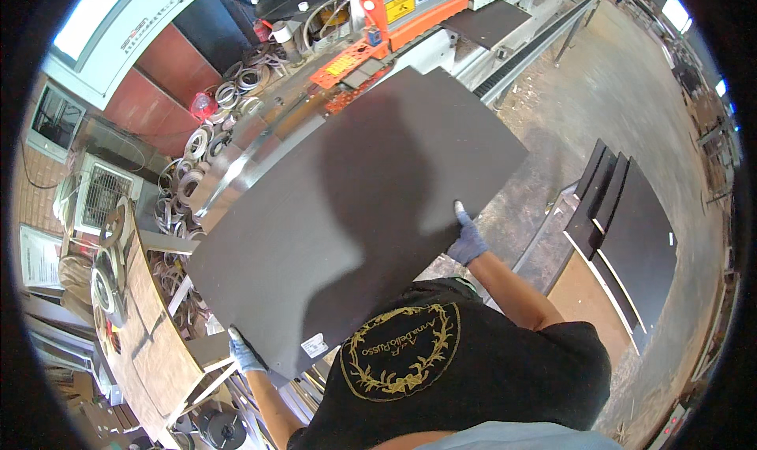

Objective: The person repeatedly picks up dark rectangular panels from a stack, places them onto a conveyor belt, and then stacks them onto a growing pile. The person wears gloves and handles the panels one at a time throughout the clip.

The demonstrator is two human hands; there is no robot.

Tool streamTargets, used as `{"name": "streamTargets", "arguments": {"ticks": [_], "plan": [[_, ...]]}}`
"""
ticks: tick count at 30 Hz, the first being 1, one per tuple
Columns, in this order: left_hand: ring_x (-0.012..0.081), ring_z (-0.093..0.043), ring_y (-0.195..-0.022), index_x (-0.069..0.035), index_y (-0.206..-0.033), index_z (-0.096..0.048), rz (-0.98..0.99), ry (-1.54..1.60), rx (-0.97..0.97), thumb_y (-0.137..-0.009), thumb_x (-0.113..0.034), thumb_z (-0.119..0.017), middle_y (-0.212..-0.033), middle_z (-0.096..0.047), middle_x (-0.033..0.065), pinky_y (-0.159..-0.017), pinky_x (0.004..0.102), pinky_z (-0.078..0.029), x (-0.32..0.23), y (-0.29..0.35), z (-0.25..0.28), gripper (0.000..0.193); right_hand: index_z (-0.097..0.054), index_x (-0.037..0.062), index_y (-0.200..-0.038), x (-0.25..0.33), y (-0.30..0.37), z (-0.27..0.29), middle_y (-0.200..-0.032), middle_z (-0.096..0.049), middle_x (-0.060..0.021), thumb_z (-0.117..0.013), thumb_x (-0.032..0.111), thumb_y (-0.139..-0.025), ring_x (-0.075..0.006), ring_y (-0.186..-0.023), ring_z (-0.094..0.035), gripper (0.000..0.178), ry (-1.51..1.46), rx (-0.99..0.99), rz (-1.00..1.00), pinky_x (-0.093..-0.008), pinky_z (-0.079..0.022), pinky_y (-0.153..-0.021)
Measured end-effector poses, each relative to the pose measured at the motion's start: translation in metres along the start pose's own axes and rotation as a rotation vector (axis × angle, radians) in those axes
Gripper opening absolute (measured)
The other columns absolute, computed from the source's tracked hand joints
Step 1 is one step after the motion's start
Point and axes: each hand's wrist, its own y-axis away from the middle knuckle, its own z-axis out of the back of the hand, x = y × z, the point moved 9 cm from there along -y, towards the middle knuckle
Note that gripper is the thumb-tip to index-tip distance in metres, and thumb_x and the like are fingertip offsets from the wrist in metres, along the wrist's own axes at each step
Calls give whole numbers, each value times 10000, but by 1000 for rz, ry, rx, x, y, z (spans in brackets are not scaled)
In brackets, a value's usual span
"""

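A large dark brown board [276, 237] spans the middle of the view, held at a slant in front of my body, with a shadow across its face. A small white label [315, 345] is stuck near its near edge. My left hand [247, 352], in a grey-blue glove, grips the board's near left corner. On the right side, my gloved right hand [468, 242] clasps the edge with the thumb on top; its other fingers are mostly hidden. At the far end, the board reaches up to the orange and grey machine [386, 44].
Rolls of edge-banding tape [189, 186] are piled behind the machine's left side. A wooden-topped table [150, 332] stands at the left. To the right lies a stack of dark boards [639, 237]. Another dark panel [489, 23] rests on the machine's far side.
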Motion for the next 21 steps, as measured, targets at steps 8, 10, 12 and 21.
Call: {"name": "streamTargets", "arguments": {"ticks": [8,10,12,21], "plan": [[289,-532,-1004,-39,-1201,-456,199,245,212,-808,-412,-539,-1144,-540,110,-868,428,-430,20,-38,46,548,-435,90,-1212,-86,-46,-32,-1187,-502,-79,-509,316,-857,-257,-1070,-483,427,171,-141,-42,-431,-373,-933],[294,-519,-1025,-43,-1212,-446,269,252,291,-807,-419,-540,-1158,-532,106,-883,430,-418,41,-69,59,560,-414,131,-1185,-89,-26,-44,-1140,-502,-51,-591,354,-801,-216,-998,-489,478,497,-135,-49,-395,-399,-847],[301,-499,-1054,-57,-1219,-444,287,234,250,-819,-410,-523,-1181,-518,104,-910,438,-393,33,-81,51,539,-377,143,-1198,-89,-12,-48,-1134,-487,-36,-622,353,-778,-205,-992,-477,529,708,-211,0,-388,-400,-823],[319,-456,-1084,-60,-1258,-388,246,185,254,-785,-385,-556,-1226,-473,110,-940,457,-347,2,-121,38,598,-180,-41,-1300,-86,-55,-61,-1300,-321,-202,-656,425,-719,-335,-1185,-334,884,1259,-127,478,-366,-302,-978]]}}
